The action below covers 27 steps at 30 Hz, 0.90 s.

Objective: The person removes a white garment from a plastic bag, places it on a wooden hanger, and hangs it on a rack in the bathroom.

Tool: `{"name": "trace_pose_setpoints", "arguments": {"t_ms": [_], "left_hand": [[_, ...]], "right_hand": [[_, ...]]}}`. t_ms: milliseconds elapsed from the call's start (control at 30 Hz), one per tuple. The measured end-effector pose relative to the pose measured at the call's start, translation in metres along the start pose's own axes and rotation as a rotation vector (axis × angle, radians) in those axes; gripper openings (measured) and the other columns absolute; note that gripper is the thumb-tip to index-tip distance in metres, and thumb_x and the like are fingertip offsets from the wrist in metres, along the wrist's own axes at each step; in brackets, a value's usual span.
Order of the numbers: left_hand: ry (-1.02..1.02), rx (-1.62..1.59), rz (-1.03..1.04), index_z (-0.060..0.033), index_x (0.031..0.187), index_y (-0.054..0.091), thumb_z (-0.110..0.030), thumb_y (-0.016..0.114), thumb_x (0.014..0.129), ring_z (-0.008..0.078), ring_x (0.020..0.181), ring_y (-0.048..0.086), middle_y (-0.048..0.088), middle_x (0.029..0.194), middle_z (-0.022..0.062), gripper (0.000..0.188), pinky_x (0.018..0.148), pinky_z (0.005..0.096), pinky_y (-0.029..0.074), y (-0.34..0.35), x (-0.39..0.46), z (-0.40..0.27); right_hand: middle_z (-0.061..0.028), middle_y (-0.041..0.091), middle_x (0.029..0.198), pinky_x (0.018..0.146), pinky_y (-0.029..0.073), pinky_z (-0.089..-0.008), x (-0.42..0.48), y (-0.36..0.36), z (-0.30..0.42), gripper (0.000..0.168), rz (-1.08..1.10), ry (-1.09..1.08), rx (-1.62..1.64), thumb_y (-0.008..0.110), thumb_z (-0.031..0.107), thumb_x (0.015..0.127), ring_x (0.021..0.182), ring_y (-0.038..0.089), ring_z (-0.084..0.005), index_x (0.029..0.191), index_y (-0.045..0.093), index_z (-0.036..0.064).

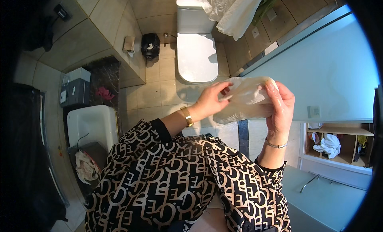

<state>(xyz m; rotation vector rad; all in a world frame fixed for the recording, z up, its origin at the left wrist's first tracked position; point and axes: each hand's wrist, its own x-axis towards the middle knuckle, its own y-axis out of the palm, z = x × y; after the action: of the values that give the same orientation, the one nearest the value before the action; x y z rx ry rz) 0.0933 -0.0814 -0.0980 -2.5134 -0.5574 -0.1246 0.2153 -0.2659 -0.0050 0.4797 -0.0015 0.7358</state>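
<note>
A thin, translucent white piece of material (245, 96), crumpled and wet-looking, is spread between my two hands in front of my chest. I cannot tell whether it is cloth or plastic. My left hand (211, 100), with a gold band at the wrist, pinches its left edge between thumb and fingers. On the other side, my right hand (279, 104) grips the right end, the thumb lying over it and the fingers behind. The right hand's skin glistens, and a thin bracelet (276, 144) circles that wrist. Below the hands the material hangs in loose folds.
Ahead stands a white toilet (197, 58) with its lid down, beside a black-lined bin (150, 46). White fabric (230, 10) hangs at the top. To the left are a washbasin (91, 121), bundled cloth (86, 164) and a box (75, 87). A frosted glass panel (323, 73) borders the right.
</note>
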Motion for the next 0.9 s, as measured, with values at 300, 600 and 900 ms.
{"name": "trace_pose_setpoints", "arguments": {"t_ms": [300,600,900], "left_hand": [[0.099,-0.188,-0.121,-0.0032,0.102,0.062,0.000,0.059,0.091,0.0068,0.088,0.056,0.061,0.095,-0.0012,0.013,0.077,0.0198,0.045,-0.099,0.051,-0.019],[0.307,0.238,-0.357,0.0007,0.110,0.060,0.007,0.047,0.087,0.0103,0.096,0.060,0.065,0.103,0.0042,0.028,0.087,0.0231,0.048,-0.143,0.049,-0.097],[0.456,0.160,-0.532,-0.0011,0.102,0.065,0.008,0.056,0.084,0.0086,0.087,0.063,0.069,0.093,0.0024,0.021,0.082,0.0220,0.050,-0.156,0.068,-0.133]], "right_hand": [[0.0005,0.070,0.079,0.063,0.044,-0.0191,0.018,-0.064,0.001,0.016,0.038,0.082,-0.348,0.080,0.009,0.083,0.072,0.058,-0.0048,0.095,0.075,-0.001],[-0.0170,0.069,0.084,0.071,0.052,-0.0353,0.019,-0.063,-0.030,0.040,0.184,0.030,-1.104,0.076,0.009,0.078,0.078,0.067,-0.0292,0.116,0.067,0.007],[-0.0075,0.067,0.080,0.067,0.049,-0.0302,0.032,-0.107,-0.087,0.017,-0.109,0.018,-0.796,0.074,0.014,0.087,0.074,0.062,-0.0151,0.096,0.064,0.002]]}}
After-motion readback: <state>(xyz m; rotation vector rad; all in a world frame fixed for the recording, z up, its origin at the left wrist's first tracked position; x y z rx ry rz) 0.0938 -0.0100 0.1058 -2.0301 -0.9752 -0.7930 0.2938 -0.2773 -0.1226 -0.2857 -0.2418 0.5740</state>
